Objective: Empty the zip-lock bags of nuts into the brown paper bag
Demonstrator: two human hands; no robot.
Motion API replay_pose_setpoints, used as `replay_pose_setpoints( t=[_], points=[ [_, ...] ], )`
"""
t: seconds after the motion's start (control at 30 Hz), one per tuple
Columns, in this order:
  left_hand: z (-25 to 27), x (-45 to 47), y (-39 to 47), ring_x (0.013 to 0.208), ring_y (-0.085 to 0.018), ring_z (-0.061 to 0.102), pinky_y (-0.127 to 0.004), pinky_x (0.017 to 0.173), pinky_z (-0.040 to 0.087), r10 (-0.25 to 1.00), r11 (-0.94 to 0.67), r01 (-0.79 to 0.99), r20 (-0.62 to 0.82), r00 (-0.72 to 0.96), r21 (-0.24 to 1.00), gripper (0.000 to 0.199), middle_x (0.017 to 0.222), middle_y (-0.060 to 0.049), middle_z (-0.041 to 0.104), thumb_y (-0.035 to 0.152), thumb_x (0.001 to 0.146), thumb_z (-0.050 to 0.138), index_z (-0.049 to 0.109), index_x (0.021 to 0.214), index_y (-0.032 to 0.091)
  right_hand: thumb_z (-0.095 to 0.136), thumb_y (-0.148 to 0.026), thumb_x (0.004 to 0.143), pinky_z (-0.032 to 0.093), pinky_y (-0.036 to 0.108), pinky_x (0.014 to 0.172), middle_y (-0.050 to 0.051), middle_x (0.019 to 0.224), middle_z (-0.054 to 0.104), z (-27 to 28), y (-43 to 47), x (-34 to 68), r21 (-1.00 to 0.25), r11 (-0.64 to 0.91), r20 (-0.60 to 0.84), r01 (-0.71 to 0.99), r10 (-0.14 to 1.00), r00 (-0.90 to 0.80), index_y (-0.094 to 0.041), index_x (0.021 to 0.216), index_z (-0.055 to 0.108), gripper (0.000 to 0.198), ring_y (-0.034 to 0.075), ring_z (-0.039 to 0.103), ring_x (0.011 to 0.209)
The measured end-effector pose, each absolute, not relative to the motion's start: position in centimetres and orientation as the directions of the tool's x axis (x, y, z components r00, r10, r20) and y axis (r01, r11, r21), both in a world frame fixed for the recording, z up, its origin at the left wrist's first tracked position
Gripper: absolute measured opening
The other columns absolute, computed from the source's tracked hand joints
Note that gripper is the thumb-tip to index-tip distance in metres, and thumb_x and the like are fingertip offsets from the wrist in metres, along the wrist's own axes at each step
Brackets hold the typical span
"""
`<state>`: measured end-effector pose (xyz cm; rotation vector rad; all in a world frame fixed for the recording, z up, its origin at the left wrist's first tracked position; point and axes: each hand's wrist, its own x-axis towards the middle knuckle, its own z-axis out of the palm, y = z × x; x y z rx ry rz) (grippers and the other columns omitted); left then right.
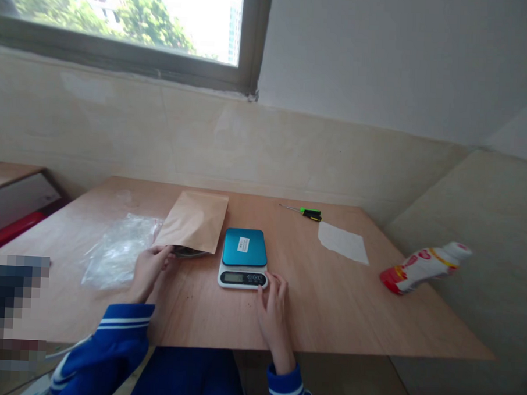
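A brown kraft paper bag [195, 221] lies left of centre on the table, with something dark and round-edged [189, 252] showing under its near edge. At the bag's near left corner, my left hand [150, 271] has its fingers closed on the paper. Beside the bag is a kitchen scale [244, 250] with a blue-green platform, a white sticker on top and a dark display panel in front. My right hand [273, 305] grips the scale's near right corner, thumb at the front edge and fingers along the side. The display's reading is too small to make out.
Crumpled clear plastic [121, 252] lies on the left of the wooden table [328, 317]. Towards the back are screwdrivers [310, 213] with green and black handles and a white sheet of paper [343, 243]. A red-and-white bottle [424, 267] stands tilted in view at the right.
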<state>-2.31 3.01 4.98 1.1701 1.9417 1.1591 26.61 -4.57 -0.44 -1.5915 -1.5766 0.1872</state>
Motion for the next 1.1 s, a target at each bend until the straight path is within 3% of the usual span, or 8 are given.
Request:
replay_pose_setpoints(
  t=[0.17,0.43,0.57,0.73,0.93,1.1],
  points=[
    [6.5,-3.3,4.2,0.055,-0.019,0.061,-0.028,0.048,0.046,0.914,0.264,0.397,-0.096,-0.394,0.879,0.037,0.061,-0.009,0.068,0.05,0.064,0.051,0.062,0.061,0.015,0.041,-0.029,0.092,0.05,0.041,0.089,0.011,0.115,0.051,-0.3,-4.6,26.5,-0.655,0.164,0.459,0.738,0.862,0.216,-0.021,0.117,0.052,0.029,0.024,0.056,0.109],
    [8.2,-4.3,4.1,0.054,-0.023,0.058,-0.03,0.05,0.039,0.946,0.278,0.61,-0.1,-0.31,0.742,0.029,0.045,-0.004,0.058,0.046,0.057,0.058,0.053,0.043,0.021,0.04,-0.029,0.092,0.049,0.041,0.09,0.011,0.115,0.051,-0.1,-4.7,26.6,-0.654,0.165,0.446,0.738,0.872,0.201,-0.021,0.117,0.051,0.029,0.024,0.055,0.11],
    [8.4,-3.9,3.0,0.055,-0.022,0.057,-0.03,0.055,0.039,0.968,0.214,0.745,-0.035,-0.248,0.632,0.029,0.047,-0.003,0.057,0.045,0.061,0.054,0.051,0.044,0.022,0.04,-0.028,0.092,0.049,0.041,0.09,0.011,0.114,0.051,-0.2,-4.6,26.6,-0.657,0.175,0.459,0.733,0.864,0.206,-0.02,0.116,0.051,0.028,0.023,0.055,0.109],
    [9.0,-3.4,2.9,0.056,-0.021,0.059,-0.03,0.055,0.04,0.983,0.186,0.788,-0.122,-0.141,0.587,0.032,0.051,-0.004,0.06,0.046,0.068,0.048,0.053,0.049,0.021,0.041,-0.029,0.091,0.049,0.042,0.09,0.011,0.114,0.051,-0.3,-4.5,26.7,-0.645,0.175,0.466,0.744,0.862,0.2,-0.02,0.116,0.052,0.029,0.024,0.056,0.108],
    [9.5,-3.4,3.9,0.066,-0.026,0.061,-0.031,0.055,0.037,0.965,0.242,0.892,-0.002,-0.261,0.381,0.022,0.061,-0.007,0.062,0.037,0.071,0.045,0.056,0.063,0.021,0.04,-0.029,0.092,0.048,0.042,0.092,0.012,0.115,0.051,-0.3,-4.5,26.7,-0.657,0.166,0.446,0.735,0.872,0.202,-0.02,0.116,0.052,0.029,0.024,0.055,0.109],
    [9.2,-3.6,3.5,0.066,-0.029,0.062,-0.033,0.055,0.037,0.956,0.278,0.904,-0.001,-0.294,0.325,0.023,0.063,-0.01,0.063,0.037,0.074,0.044,0.058,0.065,0.021,0.04,-0.029,0.092,0.048,0.043,0.091,0.012,0.115,0.05,-0.5,-4.4,26.6,-0.656,0.171,0.463,0.735,0.86,0.214,-0.02,0.115,0.052,0.028,0.024,0.055,0.109]
  ],
)
